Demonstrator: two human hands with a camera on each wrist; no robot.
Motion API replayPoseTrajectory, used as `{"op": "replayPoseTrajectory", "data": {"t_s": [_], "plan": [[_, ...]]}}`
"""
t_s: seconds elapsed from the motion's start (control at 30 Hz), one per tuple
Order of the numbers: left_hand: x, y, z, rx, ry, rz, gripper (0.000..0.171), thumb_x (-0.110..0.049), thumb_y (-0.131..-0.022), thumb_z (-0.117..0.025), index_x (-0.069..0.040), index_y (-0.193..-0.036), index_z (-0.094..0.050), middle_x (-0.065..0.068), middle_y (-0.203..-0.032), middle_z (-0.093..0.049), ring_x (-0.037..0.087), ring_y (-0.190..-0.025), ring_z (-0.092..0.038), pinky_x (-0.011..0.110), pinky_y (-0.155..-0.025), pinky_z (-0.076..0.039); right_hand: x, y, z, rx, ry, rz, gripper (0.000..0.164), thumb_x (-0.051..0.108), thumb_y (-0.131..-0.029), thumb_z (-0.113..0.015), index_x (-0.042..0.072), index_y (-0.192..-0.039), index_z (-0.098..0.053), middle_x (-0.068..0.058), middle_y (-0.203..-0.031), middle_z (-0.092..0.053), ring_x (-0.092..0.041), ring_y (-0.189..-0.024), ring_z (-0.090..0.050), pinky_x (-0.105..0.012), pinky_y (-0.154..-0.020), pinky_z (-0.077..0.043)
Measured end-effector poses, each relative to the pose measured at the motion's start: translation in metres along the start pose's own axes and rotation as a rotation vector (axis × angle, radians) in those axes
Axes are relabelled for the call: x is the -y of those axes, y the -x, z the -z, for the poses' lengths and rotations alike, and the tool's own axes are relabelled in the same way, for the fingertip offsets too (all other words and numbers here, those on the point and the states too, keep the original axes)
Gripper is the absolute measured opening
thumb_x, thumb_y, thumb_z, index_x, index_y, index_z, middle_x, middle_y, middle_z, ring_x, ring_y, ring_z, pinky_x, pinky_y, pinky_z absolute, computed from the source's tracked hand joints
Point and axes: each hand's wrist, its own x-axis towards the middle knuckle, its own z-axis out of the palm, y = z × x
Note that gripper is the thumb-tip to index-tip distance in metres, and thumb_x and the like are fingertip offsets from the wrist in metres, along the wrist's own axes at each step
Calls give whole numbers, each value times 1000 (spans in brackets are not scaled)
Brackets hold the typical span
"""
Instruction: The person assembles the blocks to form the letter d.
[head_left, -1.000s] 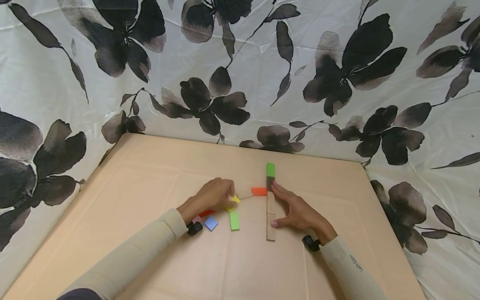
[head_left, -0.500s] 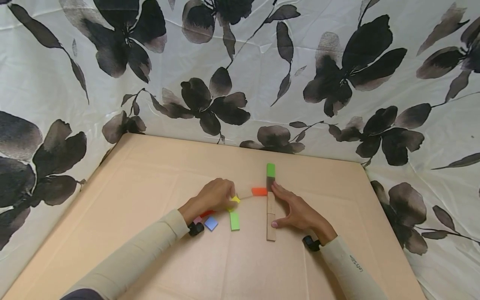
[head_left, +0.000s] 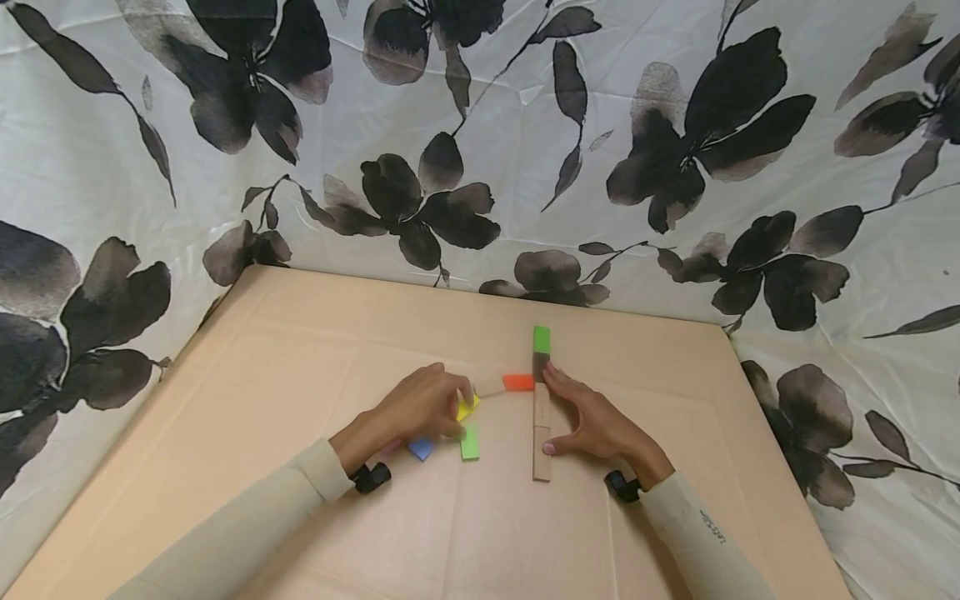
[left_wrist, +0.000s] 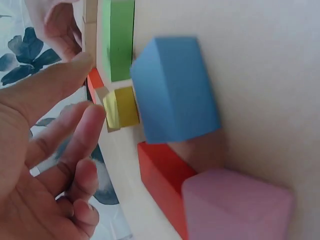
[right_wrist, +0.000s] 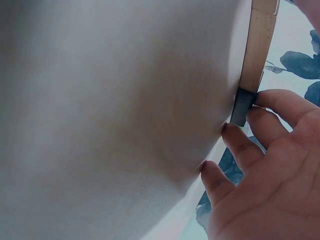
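Observation:
My left hand (head_left: 416, 408) is over a yellow block (head_left: 467, 407), thumb and fingertips apart on either side of it. In the left wrist view the fingertips are close to that block, with nothing visibly pinched. My right hand (head_left: 603, 421) rests along a straight row of blocks, its fingertips touching the dark block (right_wrist: 243, 106) and its thumb beside a lower plain wooden block (head_left: 542, 457). A green block (head_left: 542, 339) tops this row. An orange-red block (head_left: 518, 382) sticks out from the row's left side, with a pale wooden piece (head_left: 490, 391) beyond it.
Near the left hand lie another green block (head_left: 469, 443), a blue block (left_wrist: 175, 90), a red block (left_wrist: 162, 187) and a pink block (left_wrist: 240, 205). Patterned floral cloth (head_left: 555, 167) hangs behind the tan table (head_left: 337, 308).
My left hand has drawn slightly left and toward me, its thumb and fingers spreading beside the yellow block. The right hand and the row have stayed still.

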Motion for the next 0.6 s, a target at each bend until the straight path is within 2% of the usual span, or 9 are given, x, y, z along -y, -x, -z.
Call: {"op": "replayPoseTrajectory", "data": {"t_s": [0.13,0.2,0.33,0.6], "plan": [[0,8,-3,40,35,-82,43,-20,-74,-94,-16,-114,-78,-10,-80,-70,10,-85,-51,25,-77,-42,0,0,0,-3,-2,3,125,46,-73,-97,10,-169,-25,-10,-179,-16,-42,-164,-18,-66,-127,-23],[-1,11,-5,52,50,-98,43,-20,-75,-94,-17,-115,-79,-10,-80,-70,10,-85,-50,26,-77,-42,0,0,0,-4,-3,4,125,45,-73,-97,10,-169,-25,-10,-179,-16,-42,-164,-18,-66,-127,-23],[-3,13,-10,51,46,-99,39,-23,-76,-94,-19,-113,-81,-11,-80,-68,10,-85,-49,26,-77,-41,1,0,0,-4,-1,7,125,46,-73,-97,9,-169,-25,-11,-179,-16,-42,-164,-18,-67,-127,-23],[-6,14,-14,4,-4,-77,38,-29,-74,-96,-19,-107,-81,-13,-74,-63,9,-80,-46,24,-72,-38,2,0,0,5,-10,-8,125,45,-74,-96,11,-169,-24,-9,-180,-15,-42,-165,-16,-67,-127,-23]]}}
